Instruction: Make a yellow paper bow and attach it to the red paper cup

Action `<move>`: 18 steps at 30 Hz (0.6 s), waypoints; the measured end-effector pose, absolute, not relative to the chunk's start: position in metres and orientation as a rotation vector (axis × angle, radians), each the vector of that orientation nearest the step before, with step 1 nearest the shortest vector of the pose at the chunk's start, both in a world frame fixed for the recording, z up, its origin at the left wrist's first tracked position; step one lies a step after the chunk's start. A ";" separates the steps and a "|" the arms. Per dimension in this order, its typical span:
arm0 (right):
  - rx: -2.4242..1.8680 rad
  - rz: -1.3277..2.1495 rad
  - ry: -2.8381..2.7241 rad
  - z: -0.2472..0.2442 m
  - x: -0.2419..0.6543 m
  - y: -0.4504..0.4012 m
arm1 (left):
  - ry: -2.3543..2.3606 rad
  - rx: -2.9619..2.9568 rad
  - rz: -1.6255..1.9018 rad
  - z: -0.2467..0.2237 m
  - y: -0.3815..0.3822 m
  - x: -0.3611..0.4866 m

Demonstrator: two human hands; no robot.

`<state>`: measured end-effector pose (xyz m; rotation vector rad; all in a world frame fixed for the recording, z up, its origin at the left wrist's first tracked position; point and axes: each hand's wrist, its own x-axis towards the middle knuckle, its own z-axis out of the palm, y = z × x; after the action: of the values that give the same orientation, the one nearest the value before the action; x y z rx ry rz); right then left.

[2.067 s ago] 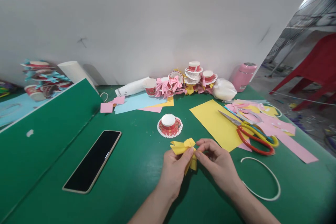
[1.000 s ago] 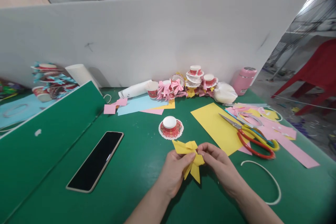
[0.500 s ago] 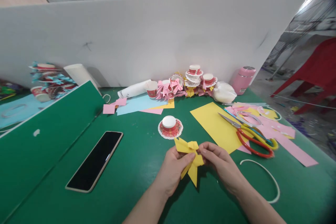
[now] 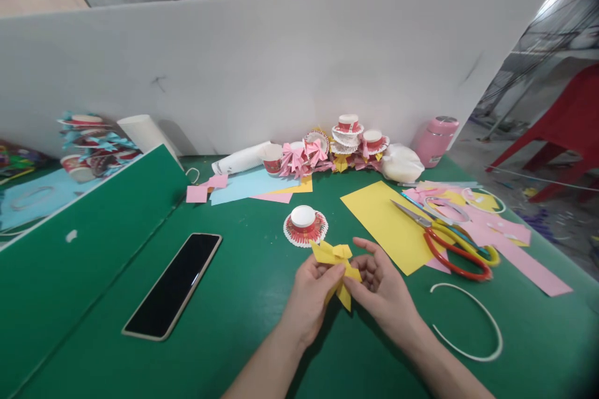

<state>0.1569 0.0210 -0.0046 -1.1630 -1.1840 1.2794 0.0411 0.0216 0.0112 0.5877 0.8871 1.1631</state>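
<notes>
Between my hands is a folded yellow paper bow (image 4: 340, 252) with a knot-like fold at its top and pointed tails hanging down. My left hand (image 4: 309, 293) pinches it, thumb in front and fingers behind. At the bow's right side, my right hand (image 4: 384, 283) has its thumb against a tail, its index finger raised and its other fingers curled by the right flap. Just beyond stands an upturned red-and-white paper cup (image 4: 303, 218) with its side cut into a fringe and spread like a brim.
Scissors (image 4: 449, 240) lie on a yellow sheet (image 4: 374, 212) at right, near pink strips (image 4: 528, 268) and a curved white strip (image 4: 498, 330). A phone (image 4: 173, 287) rests at left. Decorated cups (image 4: 347, 128) and a pink flask (image 4: 437, 140) line the white partition (image 4: 281, 68).
My right hand has loosened its fingertip pinch; the index finger is lifted and the thumb has moved down and left onto the tail. The bow has tilted slightly in my left hand.
</notes>
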 end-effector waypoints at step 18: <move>-1.173 0.233 -1.778 -0.004 0.164 0.021 | 1.048 1.232 1.220 0.018 0.007 0.049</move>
<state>0.1637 0.0205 -0.0040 -1.1726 -1.7776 0.2334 0.0493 0.0071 0.0177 1.2318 1.0477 1.2200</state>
